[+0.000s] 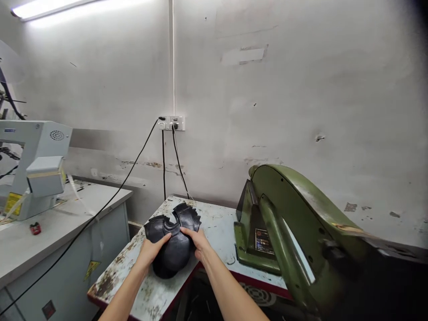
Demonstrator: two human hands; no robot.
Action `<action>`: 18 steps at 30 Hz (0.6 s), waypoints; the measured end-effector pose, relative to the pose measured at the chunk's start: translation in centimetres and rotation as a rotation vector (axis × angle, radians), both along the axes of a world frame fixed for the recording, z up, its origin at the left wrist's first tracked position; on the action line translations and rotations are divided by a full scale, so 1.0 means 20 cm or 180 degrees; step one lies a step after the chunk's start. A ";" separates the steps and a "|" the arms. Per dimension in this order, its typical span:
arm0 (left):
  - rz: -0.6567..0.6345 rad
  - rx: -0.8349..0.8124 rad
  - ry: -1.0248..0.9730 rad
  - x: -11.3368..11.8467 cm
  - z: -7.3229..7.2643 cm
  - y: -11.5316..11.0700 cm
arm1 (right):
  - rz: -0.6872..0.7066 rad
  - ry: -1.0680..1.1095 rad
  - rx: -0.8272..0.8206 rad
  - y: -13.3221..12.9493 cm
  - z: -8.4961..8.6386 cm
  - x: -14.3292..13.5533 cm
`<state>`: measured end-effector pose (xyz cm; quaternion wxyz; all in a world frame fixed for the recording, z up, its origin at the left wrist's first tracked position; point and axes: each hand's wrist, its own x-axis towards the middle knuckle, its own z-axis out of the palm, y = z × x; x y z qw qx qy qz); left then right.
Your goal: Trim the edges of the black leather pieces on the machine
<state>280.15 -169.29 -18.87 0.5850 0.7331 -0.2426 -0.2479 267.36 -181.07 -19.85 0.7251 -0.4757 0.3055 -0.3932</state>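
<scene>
Holding one stack of black leather pieces (172, 240) between both hands, you have it resting on the near-left part of the worn white worktable (214, 223), close to its near edge. Your left hand (150, 250) lies flat against the stack's left side, fingers spread over the top. Your right hand (199, 243) presses the right side, fingers curled over the leather. Both hands are grasping the stack, neither clenched into a fist. The pieces fan out at the far end with scalloped edges; their exact number cannot be told.

Count of nearby items:
- One green machine (284, 223), right of the stack, on the same table, its arm running toward the near right.
- One grey-white machine (33, 165) on a separate grey bench (67, 214) at left.
- One small red object (35, 228) on that bench, near the grey-white machine.
- One wall socket plate (172, 123) on the far wall, with three black cables (163, 165) hanging from it.
- One ceiling strip light (47, 8) at far left.
</scene>
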 end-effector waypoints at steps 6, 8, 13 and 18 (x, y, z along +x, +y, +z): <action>0.0320 -0.1122 -0.0162 -0.09 0.05 0.11 | 0.0259 -0.1003 -0.0603 0.13 0.07 -0.12; 0.0341 -0.1387 -0.0342 -0.11 0.06 0.14 | 0.0242 -0.1150 -0.0750 0.17 0.07 -0.15; 0.0527 -0.1572 -0.0461 -0.17 0.01 0.17 | 0.0105 -0.1098 -0.0727 0.25 -0.02 -0.16; 0.0726 -0.1582 -0.0608 -0.20 0.00 0.16 | -0.0400 -0.0831 -0.0538 0.30 -0.09 -0.12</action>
